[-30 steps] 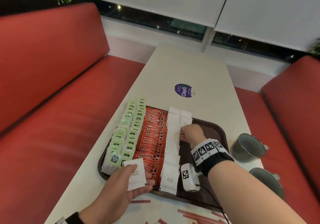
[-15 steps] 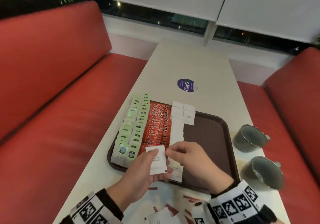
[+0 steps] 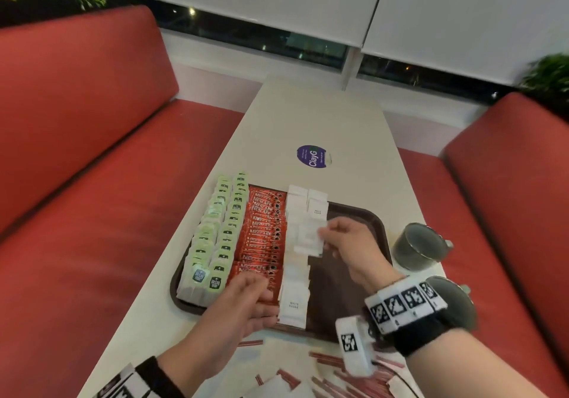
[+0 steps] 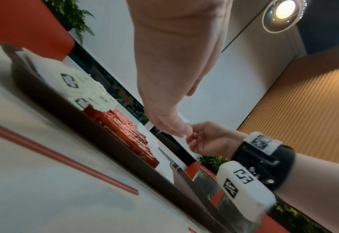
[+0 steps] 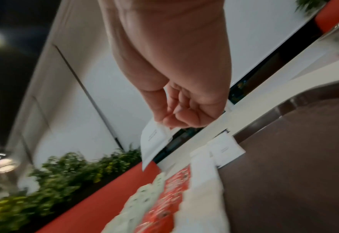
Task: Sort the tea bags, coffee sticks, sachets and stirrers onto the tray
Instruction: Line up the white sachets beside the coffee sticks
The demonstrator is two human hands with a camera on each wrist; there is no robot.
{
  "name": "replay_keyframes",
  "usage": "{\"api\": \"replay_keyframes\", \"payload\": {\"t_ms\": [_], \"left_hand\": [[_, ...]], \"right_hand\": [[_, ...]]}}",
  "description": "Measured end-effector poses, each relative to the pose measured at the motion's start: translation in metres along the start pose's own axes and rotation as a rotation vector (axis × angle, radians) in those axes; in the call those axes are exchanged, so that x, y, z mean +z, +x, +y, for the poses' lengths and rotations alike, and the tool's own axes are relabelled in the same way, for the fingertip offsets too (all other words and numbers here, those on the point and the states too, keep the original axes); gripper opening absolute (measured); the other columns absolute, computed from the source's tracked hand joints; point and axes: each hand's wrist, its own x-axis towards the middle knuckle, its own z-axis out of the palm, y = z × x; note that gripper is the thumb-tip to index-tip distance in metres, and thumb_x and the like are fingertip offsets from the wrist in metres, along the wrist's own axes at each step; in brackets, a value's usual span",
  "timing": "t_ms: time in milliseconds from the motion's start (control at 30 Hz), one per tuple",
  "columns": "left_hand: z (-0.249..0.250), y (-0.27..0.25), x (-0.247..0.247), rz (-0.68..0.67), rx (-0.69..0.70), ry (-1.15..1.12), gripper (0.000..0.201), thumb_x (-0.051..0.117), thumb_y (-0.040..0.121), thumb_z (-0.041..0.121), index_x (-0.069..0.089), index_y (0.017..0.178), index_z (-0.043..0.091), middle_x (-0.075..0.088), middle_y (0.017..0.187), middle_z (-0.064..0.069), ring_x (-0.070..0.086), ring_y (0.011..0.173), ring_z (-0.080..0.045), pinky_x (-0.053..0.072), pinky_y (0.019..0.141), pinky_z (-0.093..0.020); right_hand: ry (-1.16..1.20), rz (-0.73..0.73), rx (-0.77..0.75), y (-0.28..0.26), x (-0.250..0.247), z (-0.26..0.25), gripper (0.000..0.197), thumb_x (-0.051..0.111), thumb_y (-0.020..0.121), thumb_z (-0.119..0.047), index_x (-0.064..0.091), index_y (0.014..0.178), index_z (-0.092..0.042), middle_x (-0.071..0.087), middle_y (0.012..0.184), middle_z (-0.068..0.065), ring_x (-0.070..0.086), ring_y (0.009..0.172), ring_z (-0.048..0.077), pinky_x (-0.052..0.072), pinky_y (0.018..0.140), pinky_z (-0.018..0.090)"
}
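Note:
A brown tray [image 3: 335,283] holds two rows of green tea bags [image 3: 215,243], a row of red coffee sticks [image 3: 261,237] and a column of white sugar sachets [image 3: 295,277]. My right hand [image 3: 323,234] hovers over the middle of the sachet column and pinches one white sachet [image 3: 309,239] between thumb and fingers; the right wrist view shows the same sachet [image 5: 154,141] hanging from the fingertips. My left hand [image 3: 271,311] lies at the tray's front edge, empty, its fingers loose beside the nearest sachet. In the left wrist view nothing is in the left hand [image 4: 176,130].
Red stirrers [image 3: 338,363] and loose white sachets [image 3: 271,385] lie on the table in front of the tray. Two grey cups [image 3: 415,247] [image 3: 455,305] stand right of the tray. A purple sticker [image 3: 312,156] lies beyond it. Red benches flank the table.
My right hand came back, took the white sachet out of my left hand and carried it forward over the sachet column. The left hand, now empty, sank to the tray's front edge.

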Motion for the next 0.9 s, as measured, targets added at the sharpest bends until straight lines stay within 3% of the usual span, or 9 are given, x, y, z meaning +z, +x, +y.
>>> {"api": "replay_keyframes", "payload": {"t_ms": [133,267,400,500,567,667,733,800,900], "left_hand": [[-0.006,0.002,-0.015,0.056,-0.039,-0.036,0.015,0.059,0.092,0.018,0.059,0.094,0.003,0.066,0.084,-0.015,0.070,0.075,-0.030,0.057,0.065,-0.033],[-0.009,-0.003,-0.024,0.112,-0.077,-0.080,0.007,0.057,0.091,0.006,0.059,0.089,-0.001,0.065,0.073,-0.018,0.066,0.064,-0.031,0.057,0.054,-0.034],[-0.011,-0.011,-0.036,0.125,-0.090,-0.089,0.007,0.055,0.092,0.004,0.058,0.091,-0.002,0.062,0.078,-0.020,0.065,0.067,-0.032,0.058,0.056,-0.035],[-0.014,-0.017,-0.045,0.164,-0.082,-0.104,0.007,0.055,0.092,0.004,0.059,0.091,-0.002,0.062,0.078,-0.019,0.065,0.067,-0.031,0.059,0.059,-0.035],[-0.017,-0.021,-0.050,0.181,-0.067,-0.104,0.007,0.054,0.093,0.004,0.059,0.092,-0.001,0.062,0.078,-0.019,0.065,0.068,-0.031,0.059,0.057,-0.032],[-0.020,-0.026,-0.055,0.203,-0.056,-0.102,0.008,0.054,0.093,0.005,0.059,0.091,0.000,0.063,0.076,-0.017,0.065,0.071,-0.032,0.059,0.059,-0.032],[-0.020,-0.030,-0.056,0.201,-0.043,-0.090,0.009,0.054,0.093,0.006,0.060,0.091,0.000,0.064,0.077,-0.016,0.065,0.072,-0.032,0.058,0.062,-0.033],[-0.020,-0.035,-0.057,0.190,-0.019,-0.062,0.010,0.053,0.094,0.007,0.060,0.092,0.000,0.064,0.081,-0.016,0.066,0.074,-0.030,0.057,0.068,-0.034],[-0.017,-0.041,-0.057,0.177,0.013,0.014,0.010,0.052,0.094,0.007,0.061,0.095,0.001,0.064,0.083,-0.014,0.066,0.080,-0.030,0.055,0.074,-0.036]], "right_hand": [[-0.045,0.200,0.106,0.071,-0.014,0.022,0.023,0.059,0.089,-0.007,0.056,0.068,-0.014,0.056,0.060,0.005,0.044,0.044,0.012,0.035,0.040,0.020],[-0.116,0.221,0.218,0.123,-0.015,0.040,0.020,0.058,0.090,-0.007,0.056,0.071,-0.013,0.057,0.062,0.009,0.046,0.051,0.019,0.037,0.047,0.028],[-0.244,0.099,0.268,0.151,-0.011,0.043,0.022,0.054,0.091,-0.006,0.053,0.070,-0.013,0.054,0.062,0.007,0.047,0.053,0.020,0.038,0.050,0.029],[-0.324,0.004,0.247,0.158,-0.008,0.042,0.020,0.054,0.093,-0.012,0.052,0.073,-0.018,0.054,0.065,0.001,0.050,0.055,0.014,0.044,0.052,0.025],[-0.354,-0.008,0.238,0.161,-0.006,0.045,0.024,0.052,0.094,-0.012,0.050,0.071,-0.019,0.054,0.068,0.000,0.052,0.058,0.013,0.047,0.059,0.025],[-0.326,0.007,0.233,0.161,-0.003,0.048,0.017,0.053,0.092,-0.007,0.053,0.077,-0.015,0.057,0.072,0.002,0.058,0.067,0.016,0.054,0.079,0.033],[-0.308,0.039,0.209,0.156,-0.004,0.043,0.013,0.053,0.091,-0.006,0.057,0.079,-0.012,0.060,0.071,0.005,0.061,0.072,0.021,0.055,0.083,0.038],[-0.246,0.108,0.175,0.139,-0.006,0.032,0.010,0.054,0.089,-0.005,0.059,0.081,-0.008,0.062,0.070,0.009,0.061,0.072,0.025,0.054,0.073,0.036],[-0.078,0.113,0.067,0.088,-0.013,0.012,0.007,0.056,0.089,-0.004,0.060,0.086,-0.009,0.063,0.075,0.009,0.058,0.064,0.018,0.044,0.051,0.024]]}}
